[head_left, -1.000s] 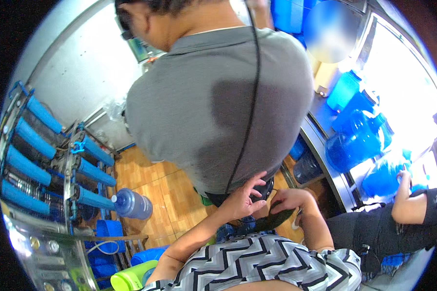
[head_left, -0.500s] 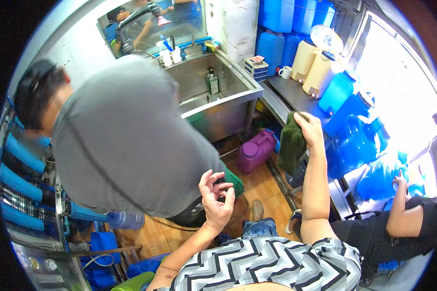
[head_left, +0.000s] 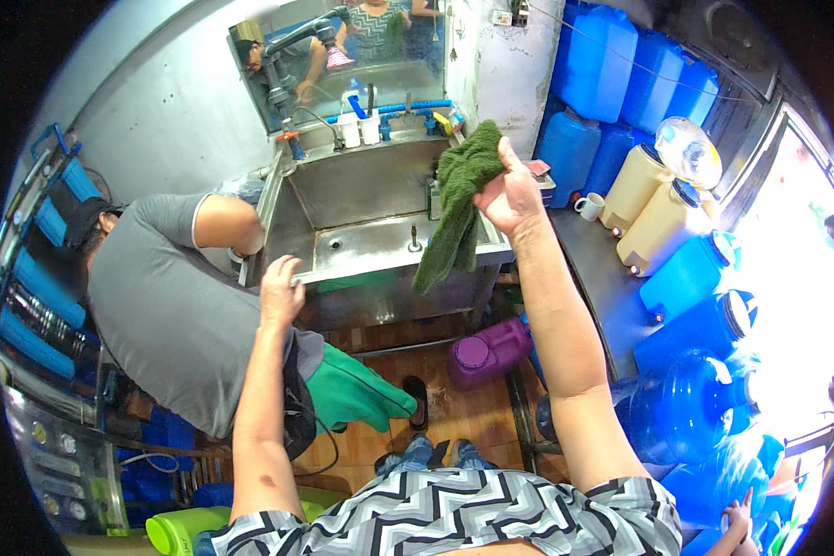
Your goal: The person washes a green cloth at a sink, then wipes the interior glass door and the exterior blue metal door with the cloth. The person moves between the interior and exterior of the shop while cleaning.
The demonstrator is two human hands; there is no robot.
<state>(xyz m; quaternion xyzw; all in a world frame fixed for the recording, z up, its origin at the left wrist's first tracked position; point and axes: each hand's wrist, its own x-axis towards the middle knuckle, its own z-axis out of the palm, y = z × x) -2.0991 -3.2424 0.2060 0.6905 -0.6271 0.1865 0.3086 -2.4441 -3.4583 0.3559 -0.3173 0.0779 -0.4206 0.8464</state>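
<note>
The work in hand seems to be carrying a green cloth [head_left: 459,185] over by the sink [head_left: 361,185], with no wiping or wringing yet. The cloth hangs in the air from the right hand [head_left: 510,193], across the view of the sink's right end, its long loose end drooping to the near left. The fingers of that hand look clamped on its bunched upper part, the thumb on the near side, though the far fingertips are hidden behind the fabric. The left hand [head_left: 281,292] is empty, its fingers slightly bent and apart, by the near left part of the sink's edge; whether it touches the metal is hard to tell from this angle. A next move with the cloth would call for a firm hold on the bunched part, and for room beside the co-worker [head_left: 176,315] bent over on the left. Compared with half a second ago, the right arm reaches farther out, and the cloth has gone from beside the tabletop [head_left: 579,255] to the front of the sink. The left hand has stretched forward too, and the co-worker covers less of the middle, so the basin and the purple jug [head_left: 496,354] below show more fully.
</note>
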